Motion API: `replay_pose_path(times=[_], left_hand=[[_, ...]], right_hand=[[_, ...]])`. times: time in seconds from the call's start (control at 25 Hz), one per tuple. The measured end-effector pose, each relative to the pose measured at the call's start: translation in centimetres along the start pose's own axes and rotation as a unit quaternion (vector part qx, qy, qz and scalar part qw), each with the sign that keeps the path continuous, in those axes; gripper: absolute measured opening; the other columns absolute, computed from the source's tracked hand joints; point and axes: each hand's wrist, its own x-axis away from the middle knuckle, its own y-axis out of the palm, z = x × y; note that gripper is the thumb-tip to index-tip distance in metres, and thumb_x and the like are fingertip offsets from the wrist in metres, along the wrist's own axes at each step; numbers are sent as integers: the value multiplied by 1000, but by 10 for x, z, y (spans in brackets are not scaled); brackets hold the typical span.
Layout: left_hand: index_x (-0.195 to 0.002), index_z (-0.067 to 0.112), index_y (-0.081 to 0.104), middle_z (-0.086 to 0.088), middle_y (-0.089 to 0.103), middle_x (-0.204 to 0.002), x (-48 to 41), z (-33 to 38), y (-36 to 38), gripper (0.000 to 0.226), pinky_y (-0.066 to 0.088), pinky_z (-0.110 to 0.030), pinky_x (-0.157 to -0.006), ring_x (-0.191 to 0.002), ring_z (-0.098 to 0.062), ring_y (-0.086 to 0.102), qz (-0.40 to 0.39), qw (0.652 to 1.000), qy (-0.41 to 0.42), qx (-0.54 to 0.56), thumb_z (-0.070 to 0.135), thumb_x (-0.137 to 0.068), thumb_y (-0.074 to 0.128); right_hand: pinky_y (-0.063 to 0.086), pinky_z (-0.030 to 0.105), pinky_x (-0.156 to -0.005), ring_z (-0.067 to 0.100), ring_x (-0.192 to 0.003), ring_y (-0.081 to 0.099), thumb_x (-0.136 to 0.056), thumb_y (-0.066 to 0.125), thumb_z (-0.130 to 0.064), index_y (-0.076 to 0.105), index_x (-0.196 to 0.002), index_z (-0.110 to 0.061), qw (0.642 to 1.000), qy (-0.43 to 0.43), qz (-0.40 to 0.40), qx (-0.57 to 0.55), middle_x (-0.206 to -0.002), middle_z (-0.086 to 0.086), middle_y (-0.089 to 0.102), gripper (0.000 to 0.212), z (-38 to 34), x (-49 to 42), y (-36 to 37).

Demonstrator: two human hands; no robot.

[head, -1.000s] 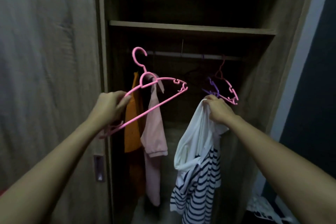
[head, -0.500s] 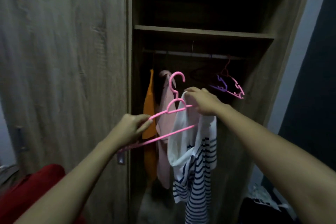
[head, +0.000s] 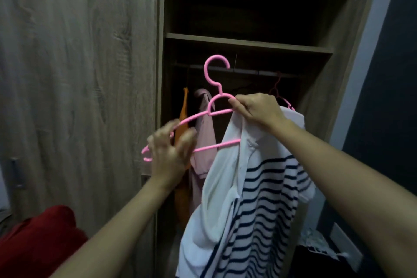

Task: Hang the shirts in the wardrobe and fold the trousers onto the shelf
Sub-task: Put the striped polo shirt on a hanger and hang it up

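Note:
Before the open wardrobe, my right hand [head: 257, 108] pinches the neck of a pink plastic hanger [head: 222, 111] together with the collar of a white shirt with dark blue stripes [head: 259, 198]. The shirt droops from that hand, its collar over the hanger's right arm. My left hand [head: 171, 151] is blurred, fingers spread, in front of the hanger's left end. The hanger's hook sits just below the dark rail [head: 248, 71], not on it. A wooden shelf [head: 248, 44] runs above the rail.
An orange garment [head: 184, 115] and a pale pink shirt [head: 204, 133] hang at the rail's left. A reddish empty hanger [head: 277, 88] hangs at the right. The wooden wardrobe door [head: 79, 74] stands to the left. Red cloth [head: 38, 239] lies at bottom left.
My right hand brought the shirt collar onto the hanger and took hold of the hanger's neck. My left hand loosened from the hanger's left arm. The hanger rose and turned upright.

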Motion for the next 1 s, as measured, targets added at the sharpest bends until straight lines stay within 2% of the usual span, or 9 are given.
replay_pose_path(times=[0.04, 0.12, 0.24, 0.32, 0.44, 0.68, 0.8, 0.88, 1.0], left_hand=[[-108, 28, 53, -12, 42, -124, 19, 15, 5, 23, 33, -40, -85, -108, -29, 42, -14, 999, 27, 13, 35, -86, 53], [-109, 38, 53, -7, 30, -133, 56, 42, 14, 25, 31, -46, -92, -120, -27, 32, -195, 981, -13, 9, 46, -85, 49], [-126, 50, 38, -3, 23, -139, 71, 25, 37, 53, 34, -45, -103, -128, -25, 30, -478, 852, -204, 62, 42, -77, 57], [-132, 48, 37, -1, 42, -129, 62, -5, 43, 68, 42, -29, -97, -120, -21, 46, -537, 796, -215, 178, 26, -73, 62], [-116, 45, 60, 4, 59, -121, 35, -44, 36, 58, 41, -4, -86, -115, -12, 56, -513, 772, -257, 273, 1, -78, 62], [-110, 25, 69, -5, 63, -92, -25, -62, 31, 63, 50, -31, -78, -88, -21, 64, -524, 803, -207, 195, 34, -50, 53], [-90, 15, 67, -9, 63, -79, -60, -19, 37, 23, 50, -28, -57, -68, -20, 61, -471, 825, -281, 134, 15, -70, 55], [-95, 10, 61, -15, 58, -100, -74, 22, 46, 17, 51, -32, -75, -88, -29, 61, -419, 870, -254, 60, 10, -79, 56], [-135, 21, 45, -15, 52, -120, -57, 55, 53, 55, 42, -37, -90, -110, -33, 51, -378, 918, -91, 77, 28, -82, 56]], right_hand=[[26, 25, -49, 29, -68, 62, -86, 18, -58, 61, -77, -20, 1000, 15, 6, -6, -69, 4, 65, 58, 1, -3, 0], [24, 24, -47, 22, -60, 55, -87, 18, -59, 57, -72, -19, 998, 44, 18, -30, -61, -2, 57, 57, 5, -5, -2], [29, 25, -48, 16, -58, 49, -93, 29, -52, 52, -68, -25, 995, 68, 14, -70, -57, -8, 48, 44, 15, 2, -8], [31, 25, -49, 14, -58, 48, -93, 34, -47, 50, -67, -28, 994, 74, 3, -80, -53, -9, 44, 36, 26, 12, -13], [32, 24, -49, 13, -57, 47, -91, 32, -52, 47, -64, -27, 992, 88, -24, -85, -50, -11, 41, 39, 50, 37, -10], [44, 32, -57, 23, -72, 65, -81, 7, -75, 64, -78, -17, 993, 87, -76, -12, -74, 2, 68, 81, 78, 91, 12], [45, 31, -56, 22, -80, 67, -87, 10, -71, 62, -79, -21, 992, 60, -100, 55, -82, -2, 70, 72, 51, 87, 28], [42, 32, -60, 24, -83, 64, -91, 31, -61, 57, -78, -21, 985, 124, -115, 40, -80, -1, 67, 50, 36, 76, 39], [36, 31, -62, 22, -77, 60, -91, 38, -58, 52, -71, -20, 965, 242, -83, -65, -68, -4, 59, 45, 42, 69, 35]])
